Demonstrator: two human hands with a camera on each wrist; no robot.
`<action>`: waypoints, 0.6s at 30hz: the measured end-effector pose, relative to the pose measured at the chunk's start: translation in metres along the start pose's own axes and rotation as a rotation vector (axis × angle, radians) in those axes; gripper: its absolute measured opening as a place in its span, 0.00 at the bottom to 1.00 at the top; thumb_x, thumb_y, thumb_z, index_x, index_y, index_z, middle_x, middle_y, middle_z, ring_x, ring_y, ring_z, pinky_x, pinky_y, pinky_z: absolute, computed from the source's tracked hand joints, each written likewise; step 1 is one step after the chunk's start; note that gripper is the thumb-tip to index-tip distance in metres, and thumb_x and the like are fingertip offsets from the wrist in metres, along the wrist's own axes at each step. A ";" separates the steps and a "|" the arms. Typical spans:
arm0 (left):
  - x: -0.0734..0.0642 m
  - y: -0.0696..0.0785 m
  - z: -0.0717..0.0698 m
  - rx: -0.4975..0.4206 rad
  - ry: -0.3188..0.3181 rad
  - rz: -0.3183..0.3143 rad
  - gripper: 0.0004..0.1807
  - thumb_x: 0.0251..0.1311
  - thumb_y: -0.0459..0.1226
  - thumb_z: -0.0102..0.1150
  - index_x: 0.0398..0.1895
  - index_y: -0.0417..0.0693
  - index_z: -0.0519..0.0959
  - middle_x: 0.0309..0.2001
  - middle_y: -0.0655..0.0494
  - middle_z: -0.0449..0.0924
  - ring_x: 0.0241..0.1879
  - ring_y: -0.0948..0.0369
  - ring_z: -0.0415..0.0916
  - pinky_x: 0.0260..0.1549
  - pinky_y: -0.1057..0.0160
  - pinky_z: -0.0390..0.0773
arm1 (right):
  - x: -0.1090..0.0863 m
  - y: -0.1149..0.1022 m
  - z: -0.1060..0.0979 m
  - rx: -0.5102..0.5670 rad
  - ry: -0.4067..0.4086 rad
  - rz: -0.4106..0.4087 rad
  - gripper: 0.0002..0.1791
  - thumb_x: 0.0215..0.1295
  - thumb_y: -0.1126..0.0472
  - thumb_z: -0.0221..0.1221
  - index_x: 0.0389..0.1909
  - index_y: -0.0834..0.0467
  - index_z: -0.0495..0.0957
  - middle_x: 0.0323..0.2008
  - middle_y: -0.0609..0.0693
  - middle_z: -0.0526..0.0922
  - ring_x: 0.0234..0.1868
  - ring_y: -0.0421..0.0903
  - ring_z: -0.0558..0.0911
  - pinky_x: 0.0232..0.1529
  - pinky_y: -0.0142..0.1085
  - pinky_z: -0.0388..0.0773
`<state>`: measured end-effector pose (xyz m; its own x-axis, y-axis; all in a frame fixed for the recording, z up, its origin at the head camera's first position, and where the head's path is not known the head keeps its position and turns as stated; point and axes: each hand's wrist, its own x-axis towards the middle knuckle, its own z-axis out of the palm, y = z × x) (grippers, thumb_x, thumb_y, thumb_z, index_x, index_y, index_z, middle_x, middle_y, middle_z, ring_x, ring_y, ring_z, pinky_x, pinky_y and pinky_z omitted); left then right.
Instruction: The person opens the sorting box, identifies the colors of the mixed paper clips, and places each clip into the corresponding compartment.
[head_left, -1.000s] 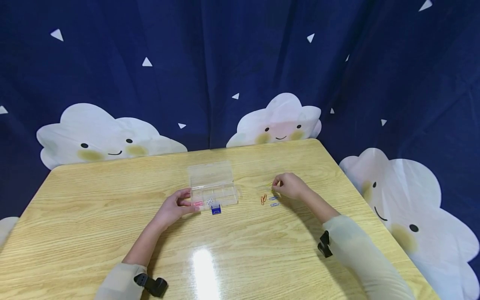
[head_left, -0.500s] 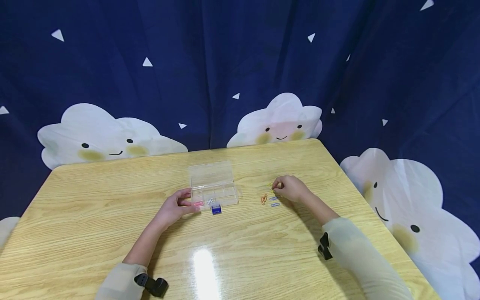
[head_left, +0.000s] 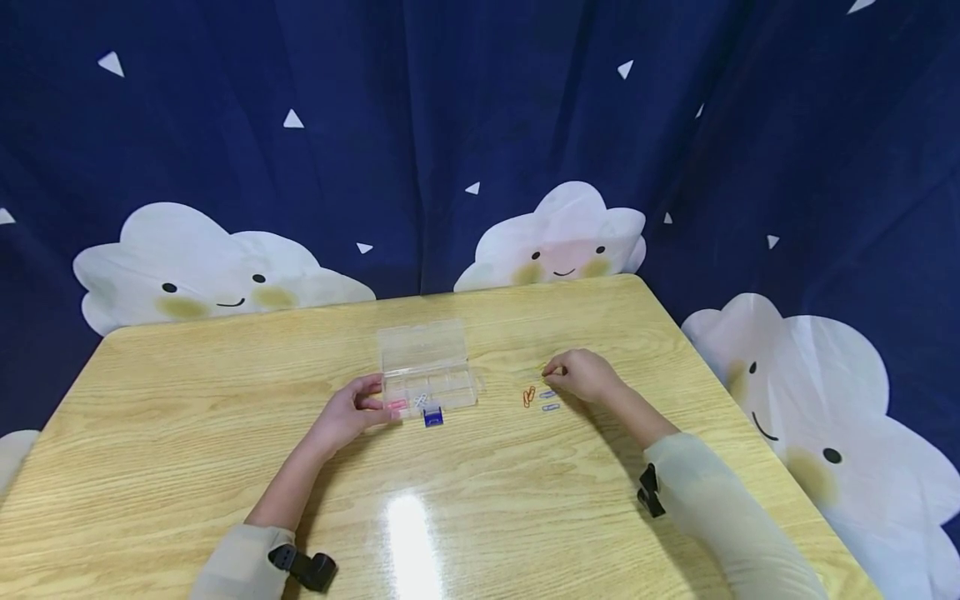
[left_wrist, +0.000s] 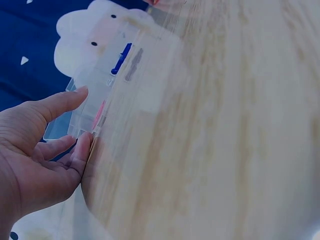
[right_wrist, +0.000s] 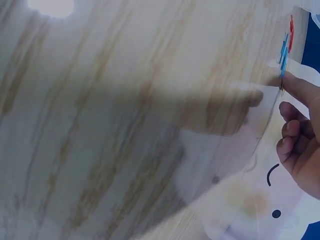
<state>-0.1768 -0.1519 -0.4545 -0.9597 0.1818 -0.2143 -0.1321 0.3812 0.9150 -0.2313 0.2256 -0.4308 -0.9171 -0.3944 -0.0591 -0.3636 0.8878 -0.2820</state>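
In the head view, a clear plastic box [head_left: 453, 385] with compartments stands on the table, its lid raised at the back. My left hand [head_left: 349, 417] holds its left end, thumb at the front corner. Pink paper clips [head_left: 397, 404] and white paper clips [head_left: 421, 400] lie in front compartments. To the right, my right hand [head_left: 582, 374] has its fingertips down at a yellow paper clip [head_left: 543, 367], mostly covered. Whether they pinch it is unclear; in the right wrist view the thumb touches the table beside the blue paper clips [right_wrist: 284, 52], other fingers curled.
Red paper clips [head_left: 528, 397] lie between the box and the right hand, with blue ones just in front of that hand. A blue latch [head_left: 432, 416] sticks out at the box's front. The wooden table [head_left: 187, 417] ends at a dark blue curtain [head_left: 337, 183].
The right hand stays at the yellow clip, its fingertips shifting only slightly. The left hand keeps its hold on the box. The head view tilts a little.
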 end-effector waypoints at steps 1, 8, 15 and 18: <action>0.000 0.000 0.000 0.003 0.000 0.001 0.41 0.44 0.39 0.66 0.63 0.44 0.58 0.58 0.44 0.64 0.47 0.54 0.68 0.34 0.69 0.71 | 0.000 0.000 0.000 -0.019 0.003 -0.012 0.09 0.58 0.54 0.56 0.36 0.51 0.81 0.35 0.47 0.83 0.28 0.40 0.78 0.29 0.34 0.72; 0.000 0.000 0.000 0.009 0.003 0.009 0.41 0.44 0.39 0.66 0.63 0.43 0.58 0.57 0.44 0.64 0.47 0.53 0.69 0.34 0.69 0.71 | 0.002 -0.004 0.003 -0.178 0.027 -0.074 0.09 0.59 0.52 0.54 0.34 0.49 0.81 0.31 0.43 0.83 0.29 0.39 0.79 0.30 0.35 0.74; 0.000 0.000 0.000 0.001 0.001 -0.001 0.40 0.45 0.39 0.65 0.63 0.45 0.58 0.58 0.44 0.63 0.48 0.53 0.68 0.34 0.69 0.71 | 0.005 -0.004 0.005 -0.156 0.022 -0.050 0.09 0.59 0.53 0.54 0.35 0.51 0.79 0.29 0.44 0.83 0.28 0.39 0.79 0.30 0.36 0.74; 0.000 0.000 -0.001 0.003 -0.003 -0.009 0.40 0.45 0.39 0.65 0.63 0.45 0.58 0.59 0.44 0.62 0.49 0.53 0.67 0.35 0.69 0.71 | 0.006 -0.005 0.003 -0.126 0.013 -0.029 0.09 0.59 0.53 0.54 0.36 0.51 0.80 0.29 0.44 0.83 0.28 0.39 0.79 0.31 0.37 0.75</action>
<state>-0.1772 -0.1524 -0.4539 -0.9577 0.1812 -0.2236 -0.1401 0.3853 0.9121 -0.2341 0.2180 -0.4328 -0.9077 -0.4176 -0.0405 -0.4066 0.8994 -0.1603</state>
